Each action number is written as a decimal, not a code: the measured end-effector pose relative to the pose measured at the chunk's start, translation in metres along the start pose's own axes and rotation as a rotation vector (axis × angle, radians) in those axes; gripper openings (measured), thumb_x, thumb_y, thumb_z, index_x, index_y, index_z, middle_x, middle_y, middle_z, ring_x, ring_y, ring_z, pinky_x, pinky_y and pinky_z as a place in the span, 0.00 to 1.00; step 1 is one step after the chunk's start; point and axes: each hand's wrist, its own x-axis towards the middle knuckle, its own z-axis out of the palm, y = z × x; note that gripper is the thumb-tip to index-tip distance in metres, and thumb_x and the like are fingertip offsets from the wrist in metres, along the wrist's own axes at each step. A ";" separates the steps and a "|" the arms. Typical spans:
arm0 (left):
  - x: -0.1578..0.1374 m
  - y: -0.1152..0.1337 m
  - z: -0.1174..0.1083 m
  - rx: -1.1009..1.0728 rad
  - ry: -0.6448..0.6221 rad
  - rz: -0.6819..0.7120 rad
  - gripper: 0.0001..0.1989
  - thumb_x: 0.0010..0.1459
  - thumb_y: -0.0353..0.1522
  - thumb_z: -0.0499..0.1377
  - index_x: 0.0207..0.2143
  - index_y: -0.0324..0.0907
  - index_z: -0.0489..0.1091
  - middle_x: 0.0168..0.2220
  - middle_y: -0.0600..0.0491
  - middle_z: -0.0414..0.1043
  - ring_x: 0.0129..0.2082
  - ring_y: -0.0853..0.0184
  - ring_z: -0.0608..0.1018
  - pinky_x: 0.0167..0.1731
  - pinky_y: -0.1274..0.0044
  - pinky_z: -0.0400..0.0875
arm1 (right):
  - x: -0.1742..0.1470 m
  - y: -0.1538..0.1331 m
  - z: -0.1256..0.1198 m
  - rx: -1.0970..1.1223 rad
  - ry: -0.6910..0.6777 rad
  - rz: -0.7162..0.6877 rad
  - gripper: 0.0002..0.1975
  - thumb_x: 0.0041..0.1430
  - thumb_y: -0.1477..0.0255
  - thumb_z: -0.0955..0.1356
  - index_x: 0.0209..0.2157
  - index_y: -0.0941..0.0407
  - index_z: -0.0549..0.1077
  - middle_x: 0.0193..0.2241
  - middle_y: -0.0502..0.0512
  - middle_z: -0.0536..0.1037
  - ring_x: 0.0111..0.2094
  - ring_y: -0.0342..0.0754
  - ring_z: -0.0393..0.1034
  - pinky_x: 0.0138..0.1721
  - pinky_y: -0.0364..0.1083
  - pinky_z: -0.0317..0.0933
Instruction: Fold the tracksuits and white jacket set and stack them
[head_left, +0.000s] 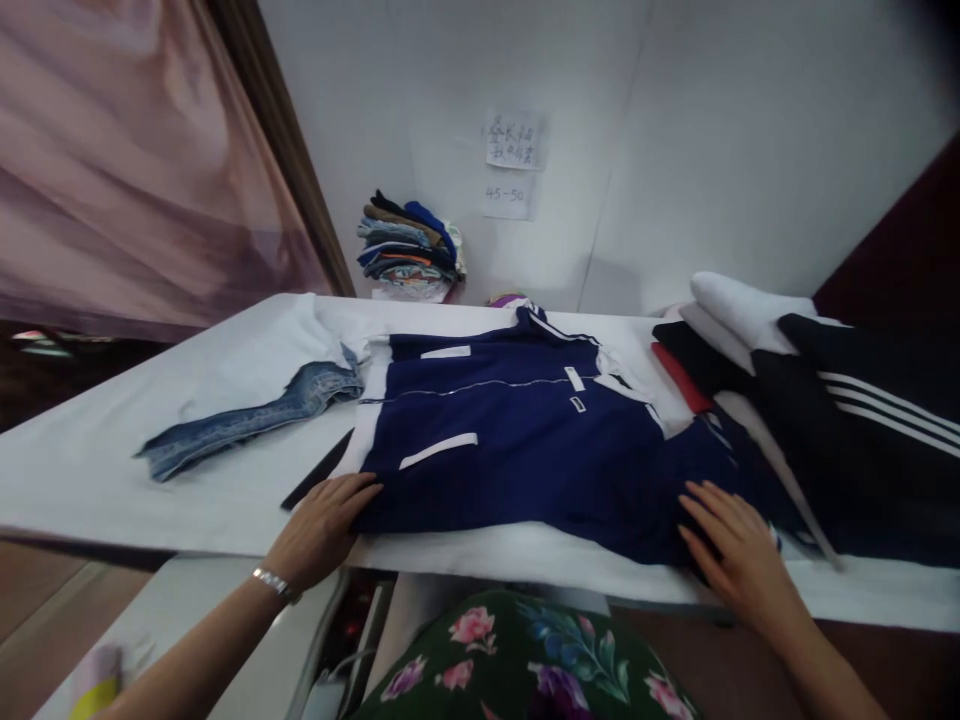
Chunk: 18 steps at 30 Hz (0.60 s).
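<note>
A navy zip-up jacket (pixel 517 450) with a white collar and white pocket trims lies flat on the table, its hem toward the left. My left hand (pixel 326 520) rests at the hem's near corner, fingers stretched out on the fabric. On the right, my right hand (pixel 739 550) lies with spread fingers on the jacket's near sleeve side, by the shoulder. Part of that sleeve runs in among the piled clothes. A black strip (pixel 319 470) of something flat shows beside my left hand.
Blue jeans (pixel 255 420) lie on the white-covered table (pixel 82 470) at left. A stack of folded clothes (pixel 412 245) stands by the wall at the back. At right is a heap of clothes (pixel 847 400), with black striped fabric on top. Paper notes (pixel 516 140) hang on the wall.
</note>
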 end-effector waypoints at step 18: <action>0.010 -0.012 0.039 -0.024 0.122 0.207 0.23 0.50 0.35 0.55 0.50 0.46 0.70 0.50 0.49 0.73 0.46 0.58 0.76 0.45 0.69 0.70 | 0.000 0.057 0.010 -0.229 -0.345 0.970 0.34 0.61 0.55 0.60 0.58 0.67 0.60 0.40 0.71 0.76 0.41 0.61 0.73 0.42 0.54 0.64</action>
